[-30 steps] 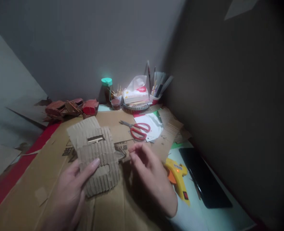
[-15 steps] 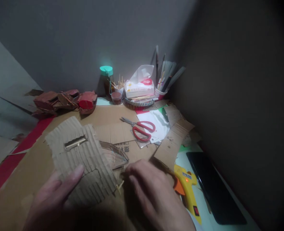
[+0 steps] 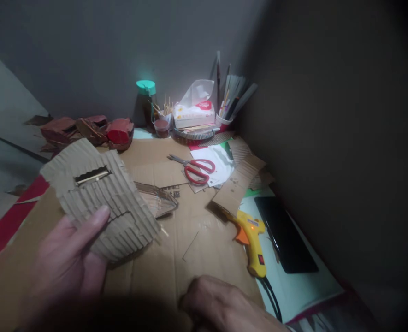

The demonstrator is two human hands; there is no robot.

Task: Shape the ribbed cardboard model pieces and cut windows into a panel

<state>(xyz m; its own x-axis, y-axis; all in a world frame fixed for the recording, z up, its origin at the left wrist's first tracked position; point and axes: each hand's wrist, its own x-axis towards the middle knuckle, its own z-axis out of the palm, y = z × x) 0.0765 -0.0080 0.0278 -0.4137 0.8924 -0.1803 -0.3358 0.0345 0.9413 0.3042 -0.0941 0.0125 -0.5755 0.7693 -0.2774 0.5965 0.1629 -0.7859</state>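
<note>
Head view
Left hand (image 3: 63, 267): holds the corrugated piece (image 3: 102, 198) up off the cardboard sheet (image 3: 190, 249), thumb pressed across its face, the other fingers hidden behind it.
Right hand (image 3: 221, 306): low at the bottom edge, loosely curled over the sheet; whether it pinches anything cannot be told.
Corrugated piece: ragged edges, flutes showing; a narrow slot (image 3: 92, 175) near its upper end shows a pale metallic strip, and a squarish notch is cut lower down.
Done so far: by the look of it, the piece is already cut out, slotted and notched.
Left to do: nothing is glued on yet, as far as can be seen; the piece stands apart from any other part.
Piece relative to grip: its lower left part lies in the left hand; the rest juts up and right, well apart from the right hand.
Nearby: glue gun (image 3: 250, 237) lies right of the hands, lamp lit; scissors (image 3: 193, 167) farther back; phone (image 3: 285, 233) beside the gun.
</note>
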